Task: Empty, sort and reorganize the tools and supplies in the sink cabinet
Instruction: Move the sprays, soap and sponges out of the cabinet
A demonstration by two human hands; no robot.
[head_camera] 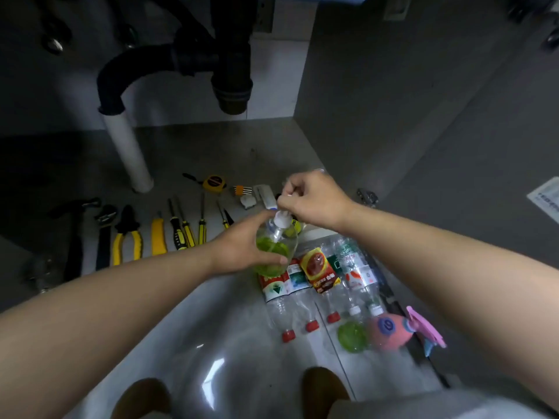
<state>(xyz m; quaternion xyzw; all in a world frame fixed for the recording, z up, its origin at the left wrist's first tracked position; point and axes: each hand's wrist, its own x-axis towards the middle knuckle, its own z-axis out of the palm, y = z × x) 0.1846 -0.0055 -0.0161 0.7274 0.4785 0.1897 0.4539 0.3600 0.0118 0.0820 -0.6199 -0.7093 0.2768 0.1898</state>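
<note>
Here the cabinet floor (230, 146) lies bare behind the tools, bounded by the grey side wall (378, 101) on the right and the white pipe (127, 152) on the left. A row of tools, from hammer (75, 234) to screwdrivers (187, 228), lies near its front. Clear plastic bottles (320, 267) lie side by side on the tiles and look empty, near a pink spray bottle (390, 331). The left hand (242, 249) grips a clear pump bottle (276, 246) holding green liquid, raised above the bottle row. The right hand (314, 201) pinches its white pump head (279, 220) from above.
</note>
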